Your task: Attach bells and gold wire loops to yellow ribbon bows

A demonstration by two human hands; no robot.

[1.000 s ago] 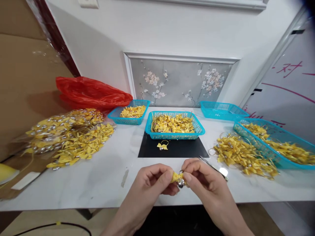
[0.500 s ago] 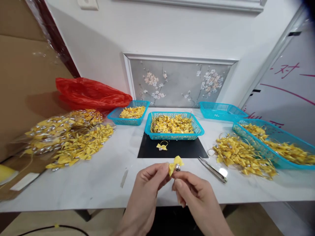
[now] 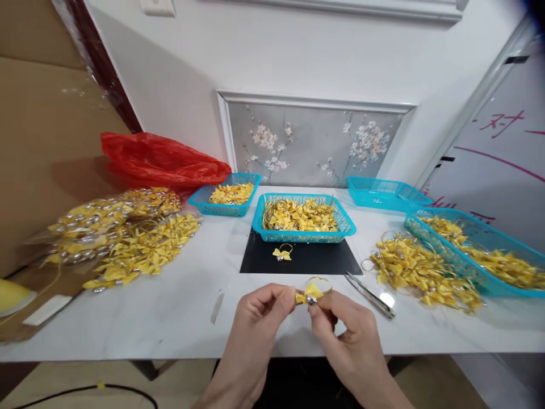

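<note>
Between my two hands is a yellow ribbon bow (image 3: 313, 291) with silvery beads at its middle and a thin yellow loop behind. My left hand (image 3: 266, 318) pinches the bow's left end between thumb and forefinger. Thumb and fingers of my right hand (image 3: 347, 332) close on its right side by the beads. Another yellow bow with a loop (image 3: 282, 253) lies beyond them on a black mat (image 3: 255, 262). A pair of metal tweezers (image 3: 370, 295) rests on the white table to the right of my right hand.
A blue basket (image 3: 304, 236) of yellow bows stands at the mat's back edge. Bow piles lie left (image 3: 149, 244) and right (image 3: 419, 270). More blue baskets (image 3: 225, 210) (image 3: 468, 264) flank these, with a red plastic bag (image 3: 157, 162) at back left.
The bow has turned and sits lower, and its loop now shows. My right hand has shifted right and up, its fingers now against the bow beside the beads. The view has shifted slightly.
</note>
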